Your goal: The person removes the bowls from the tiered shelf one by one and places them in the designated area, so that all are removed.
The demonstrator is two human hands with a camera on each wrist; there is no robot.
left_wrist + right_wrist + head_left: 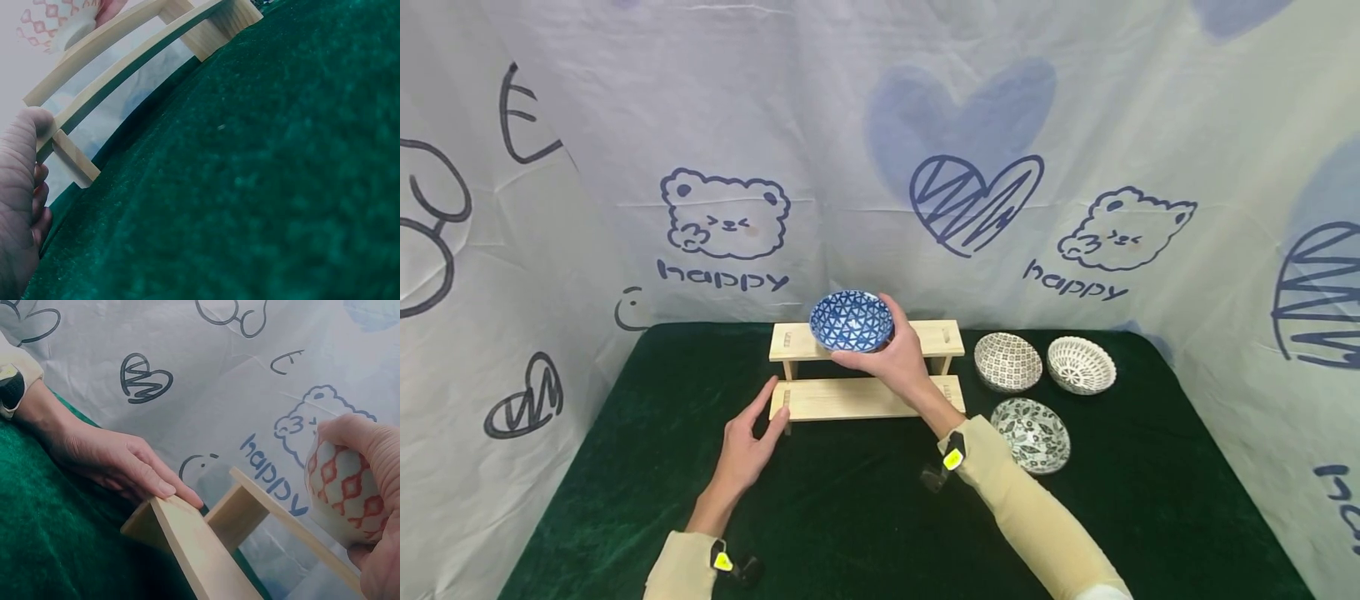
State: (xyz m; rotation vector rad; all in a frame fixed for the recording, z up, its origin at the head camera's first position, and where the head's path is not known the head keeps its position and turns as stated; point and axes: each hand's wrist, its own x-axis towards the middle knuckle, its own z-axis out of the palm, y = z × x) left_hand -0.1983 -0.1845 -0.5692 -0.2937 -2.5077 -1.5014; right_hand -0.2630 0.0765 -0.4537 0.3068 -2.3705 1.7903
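My right hand [898,354] grips a small bowl [852,322] by its right side, thumb in front and fingers behind. Its inside has a blue-and-white triangle pattern; the outside [347,490] is white with reddish diamonds in the right wrist view. In the head view the bowl overlaps the upper board of a two-step wooden stand [850,398]. The left wrist view shows its base above that board. My left hand [745,450] holds the left end of the lower board, its thumb at the front edge and fingers around the end.
Right of the stand are a brown-and-white patterned bowl [1008,362], a white ribbed bowl [1081,365] and a dark floral bowl [1031,435]. Dark green cloth [865,517] covers the table. A printed white curtain [850,125] stands behind and at the sides.
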